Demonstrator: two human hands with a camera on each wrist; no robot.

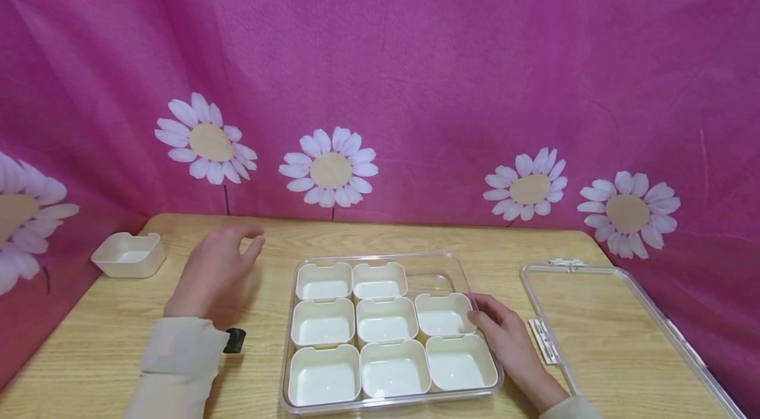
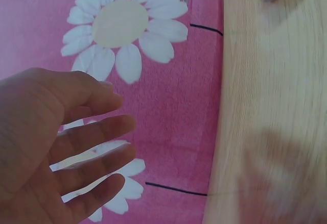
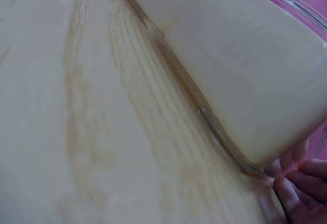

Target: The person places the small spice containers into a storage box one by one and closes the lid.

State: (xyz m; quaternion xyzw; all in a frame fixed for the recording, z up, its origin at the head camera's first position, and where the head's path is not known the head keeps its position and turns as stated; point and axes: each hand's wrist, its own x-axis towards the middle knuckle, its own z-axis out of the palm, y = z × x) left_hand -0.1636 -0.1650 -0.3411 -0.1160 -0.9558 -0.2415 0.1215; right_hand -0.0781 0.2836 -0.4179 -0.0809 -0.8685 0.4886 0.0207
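Observation:
A clear plastic box (image 1: 332, 408) holds several cream-coloured cups (image 1: 386, 320) in rows, and its back right spot shows only the clear base. My right hand (image 1: 505, 336) holds the box's right side, thumb at the rim beside a cup and fingers low along the wall; in the right wrist view its fingers (image 3: 306, 183) meet the box's corner. My left hand (image 1: 216, 267) is over the table left of the box, fingers apart and nothing in them. Farther left, a loose cream cup (image 1: 128, 257) sits at the table's edge.
To the right lies a clear lid (image 1: 570, 268) with white latches (image 1: 543, 341). The wooden table (image 1: 261, 340) meets a pink curtain (image 1: 415, 76) with printed daisies at the back and sides. A black band (image 1: 235, 341) shows at my left sleeve.

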